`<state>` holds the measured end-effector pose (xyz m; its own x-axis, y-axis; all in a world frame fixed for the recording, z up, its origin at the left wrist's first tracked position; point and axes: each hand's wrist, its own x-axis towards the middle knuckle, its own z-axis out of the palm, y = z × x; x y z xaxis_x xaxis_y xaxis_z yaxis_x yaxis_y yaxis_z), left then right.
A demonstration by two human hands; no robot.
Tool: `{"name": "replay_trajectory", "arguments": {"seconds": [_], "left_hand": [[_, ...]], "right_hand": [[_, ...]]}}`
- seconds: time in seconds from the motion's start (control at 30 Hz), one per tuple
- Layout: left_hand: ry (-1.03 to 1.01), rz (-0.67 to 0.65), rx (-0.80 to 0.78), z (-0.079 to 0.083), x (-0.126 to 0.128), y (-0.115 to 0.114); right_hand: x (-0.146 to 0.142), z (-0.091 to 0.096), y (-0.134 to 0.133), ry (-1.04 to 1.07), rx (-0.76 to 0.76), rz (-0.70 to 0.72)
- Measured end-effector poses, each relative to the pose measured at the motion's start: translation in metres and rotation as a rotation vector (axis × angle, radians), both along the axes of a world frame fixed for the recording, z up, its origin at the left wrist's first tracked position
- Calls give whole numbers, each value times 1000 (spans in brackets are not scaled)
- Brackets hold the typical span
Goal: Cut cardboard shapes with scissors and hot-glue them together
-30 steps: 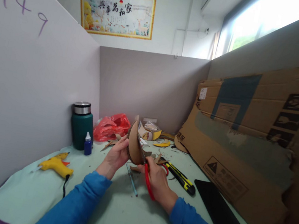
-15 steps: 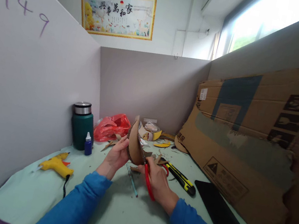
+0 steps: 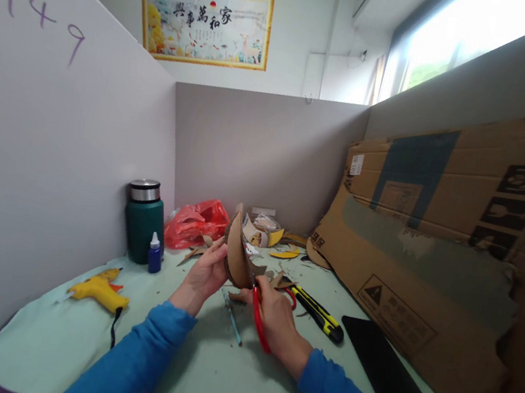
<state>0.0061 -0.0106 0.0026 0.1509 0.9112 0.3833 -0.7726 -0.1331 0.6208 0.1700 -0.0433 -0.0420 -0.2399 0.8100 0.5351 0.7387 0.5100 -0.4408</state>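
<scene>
My left hand [image 3: 202, 275] grips a rounded brown cardboard piece [image 3: 235, 253], held upright above the pale green table cover [image 3: 230, 380]. My right hand [image 3: 275, 314] is closed through the handles of red scissors [image 3: 259, 318], whose blades meet the piece's lower right edge. Both sleeves are blue. A thin blue pen [image 3: 232, 316] lies on the table just below the hands.
A yellow glue gun [image 3: 98, 289], a small blue bottle [image 3: 154, 253] and a green flask [image 3: 142, 219] stand at the left. A red bag [image 3: 197, 220] and scraps lie behind. A yellow-black utility knife [image 3: 318, 311], a black sheet [image 3: 393, 379] and large cardboard [image 3: 435, 254] are at the right.
Almost nothing differs: the hands, cardboard piece and scissors stay in the same place, with only a slight shift of the view.
</scene>
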Motion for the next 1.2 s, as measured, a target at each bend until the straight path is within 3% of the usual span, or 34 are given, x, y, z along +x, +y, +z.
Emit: {"name": "replay_trajectory", "arguments": {"seconds": [0.4,0.67,1.2], "left_hand": [[17,2,1,0,2,0],[20,14,-1,0,1,1],[45,5,19,1,3,-4]], "right_hand": [[-1,-2,3,-45,64,-68],[2,-1,-2,-29,103,-25],[1,0,0,8,51,-11]]}}
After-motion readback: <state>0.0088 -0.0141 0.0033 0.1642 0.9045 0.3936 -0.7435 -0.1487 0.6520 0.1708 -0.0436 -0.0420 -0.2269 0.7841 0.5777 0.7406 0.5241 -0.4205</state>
